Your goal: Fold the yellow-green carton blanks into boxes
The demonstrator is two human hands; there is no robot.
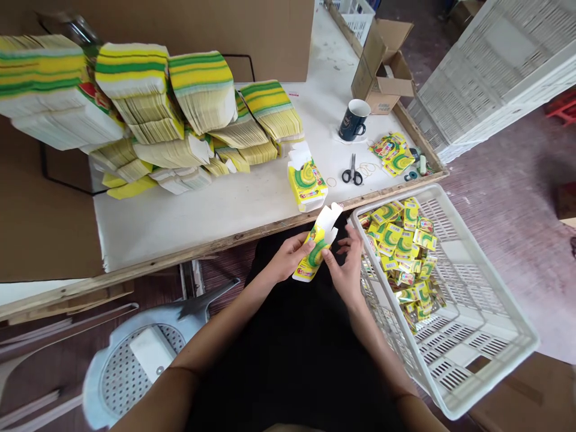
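My left hand [290, 258] is closed around a small yellow and green carton [314, 249], held tilted in front of my lap. The carton's white top flaps stand up at its far end. My right hand [346, 264] has its thumb against the carton's right side, while its other fingers are spread apart beside the flaps. Just beyond, on the table edge, a similar carton [308, 186] stands with its white flap raised. Stacks of flattened cartons [202, 84] fill the table's left side.
A white plastic basket [490, 264] at my right holds many small yellow packets [398, 240]. On the table [216, 204] are black scissors [352, 171], rubber bands, a dark mug [352, 123], loose yellow packaging [393, 153] and an opened cardboard box [382, 75]. A plastic stool [135, 360] stands lower left.
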